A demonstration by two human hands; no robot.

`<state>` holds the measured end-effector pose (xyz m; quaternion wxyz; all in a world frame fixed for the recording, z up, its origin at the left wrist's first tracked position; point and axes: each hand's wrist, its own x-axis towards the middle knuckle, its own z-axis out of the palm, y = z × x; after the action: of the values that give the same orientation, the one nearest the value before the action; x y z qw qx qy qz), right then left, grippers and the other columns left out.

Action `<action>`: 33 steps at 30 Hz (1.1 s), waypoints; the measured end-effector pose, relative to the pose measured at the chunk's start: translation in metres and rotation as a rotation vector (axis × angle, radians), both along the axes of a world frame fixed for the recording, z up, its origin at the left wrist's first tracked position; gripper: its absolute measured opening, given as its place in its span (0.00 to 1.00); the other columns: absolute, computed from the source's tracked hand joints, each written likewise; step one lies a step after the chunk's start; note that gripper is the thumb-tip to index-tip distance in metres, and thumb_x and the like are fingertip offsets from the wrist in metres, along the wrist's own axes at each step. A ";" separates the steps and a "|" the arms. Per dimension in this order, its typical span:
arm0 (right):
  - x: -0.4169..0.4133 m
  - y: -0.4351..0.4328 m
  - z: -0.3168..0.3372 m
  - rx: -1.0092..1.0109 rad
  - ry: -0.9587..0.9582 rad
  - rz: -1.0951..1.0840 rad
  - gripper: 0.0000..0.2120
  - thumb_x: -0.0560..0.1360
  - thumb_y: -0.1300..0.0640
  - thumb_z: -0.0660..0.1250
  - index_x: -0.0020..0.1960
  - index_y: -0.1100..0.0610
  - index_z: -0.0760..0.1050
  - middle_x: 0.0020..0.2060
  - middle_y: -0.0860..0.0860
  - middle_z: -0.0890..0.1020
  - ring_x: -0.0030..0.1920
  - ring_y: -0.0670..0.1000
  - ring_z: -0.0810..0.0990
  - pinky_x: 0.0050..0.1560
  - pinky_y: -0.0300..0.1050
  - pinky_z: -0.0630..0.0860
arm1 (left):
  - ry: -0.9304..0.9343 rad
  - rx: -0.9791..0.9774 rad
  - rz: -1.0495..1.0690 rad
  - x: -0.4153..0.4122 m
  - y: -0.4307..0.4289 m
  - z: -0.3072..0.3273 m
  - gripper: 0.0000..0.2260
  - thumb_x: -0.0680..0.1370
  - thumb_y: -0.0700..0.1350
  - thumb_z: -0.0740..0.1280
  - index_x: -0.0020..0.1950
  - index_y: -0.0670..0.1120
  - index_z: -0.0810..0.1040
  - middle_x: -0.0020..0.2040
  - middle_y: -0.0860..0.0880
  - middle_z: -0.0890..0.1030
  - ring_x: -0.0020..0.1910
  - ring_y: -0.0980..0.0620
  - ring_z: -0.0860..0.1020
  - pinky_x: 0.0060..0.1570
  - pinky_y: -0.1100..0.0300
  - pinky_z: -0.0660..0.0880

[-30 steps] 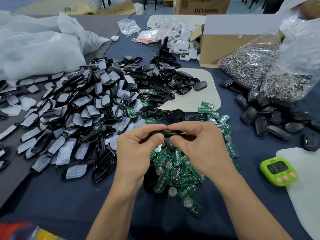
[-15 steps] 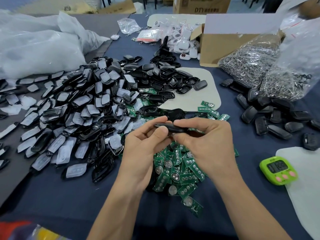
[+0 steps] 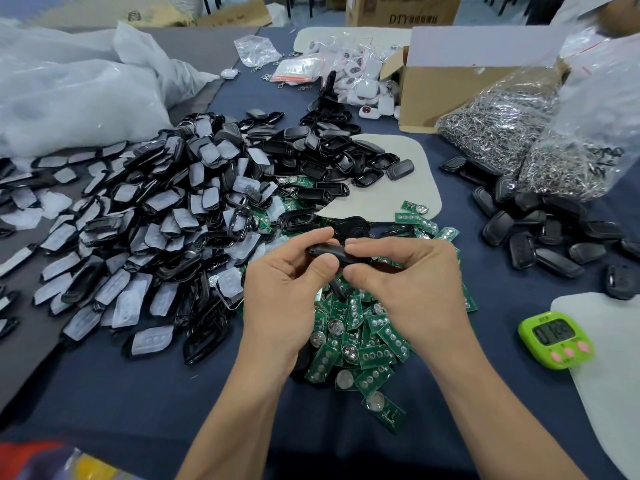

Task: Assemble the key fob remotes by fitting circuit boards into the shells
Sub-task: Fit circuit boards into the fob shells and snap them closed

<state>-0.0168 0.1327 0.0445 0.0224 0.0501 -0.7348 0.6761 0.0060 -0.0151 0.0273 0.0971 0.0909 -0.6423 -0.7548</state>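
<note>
**black shell held edge-on above the board heap**

the left hand (image 3: 277, 289) and right hand (image 3: 405, 282) each pinch one end of a slim black plastic key-fob shell (image 3: 325, 251), thumbs on its near edge and forefingers on the far. it hangs just above the heap of small green circuit boards (image 3: 353, 344). over the last second both hands rose a little from the heap and the shell turned edge-on. this is probably a board being pressed home, though none shows inside. legible writing: "dty" on the brown cardboard carton (image 3: 398, 10) at the far edge — the characters after it are too small to read, and the lime-green digital timer's (image 3: 556, 339) digits are too blurred.
</note>
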 end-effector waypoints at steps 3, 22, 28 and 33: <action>0.000 -0.002 -0.005 -0.018 -0.028 -0.029 0.16 0.66 0.67 0.81 0.43 0.46 0.88 0.44 0.42 0.89 0.47 0.44 0.88 0.50 0.43 0.83 | 0.013 -0.064 0.009 -0.001 0.003 -0.001 0.16 0.79 0.31 0.70 0.59 0.51 0.85 0.51 0.49 0.89 0.52 0.52 0.86 0.58 0.54 0.82; 0.001 -0.013 -0.009 -0.218 -0.206 -0.017 0.12 0.68 0.67 0.80 0.41 0.51 0.88 0.38 0.51 0.88 0.38 0.48 0.85 0.39 0.39 0.81 | -0.023 0.071 0.122 -0.004 0.010 -0.004 0.16 0.77 0.31 0.72 0.57 0.51 0.85 0.52 0.51 0.89 0.52 0.55 0.87 0.55 0.59 0.82; -0.006 -0.003 -0.010 -0.122 -0.303 0.073 0.10 0.71 0.68 0.78 0.41 0.53 0.86 0.35 0.49 0.87 0.34 0.43 0.82 0.34 0.33 0.76 | -0.072 -0.044 0.017 -0.005 0.002 -0.005 0.19 0.79 0.30 0.70 0.60 0.53 0.84 0.54 0.54 0.88 0.58 0.54 0.85 0.63 0.57 0.79; -0.004 -0.006 -0.014 -0.218 -0.337 0.064 0.14 0.72 0.70 0.76 0.41 0.50 0.89 0.39 0.54 0.88 0.40 0.52 0.86 0.45 0.47 0.85 | -0.080 -0.106 -0.017 -0.007 0.000 -0.005 0.21 0.79 0.30 0.70 0.63 0.53 0.83 0.54 0.56 0.88 0.57 0.59 0.85 0.59 0.63 0.79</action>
<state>-0.0204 0.1267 0.0305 -0.1171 -0.0434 -0.6488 0.7507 -0.0012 -0.0147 0.0226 0.0697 0.1102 -0.6856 -0.7162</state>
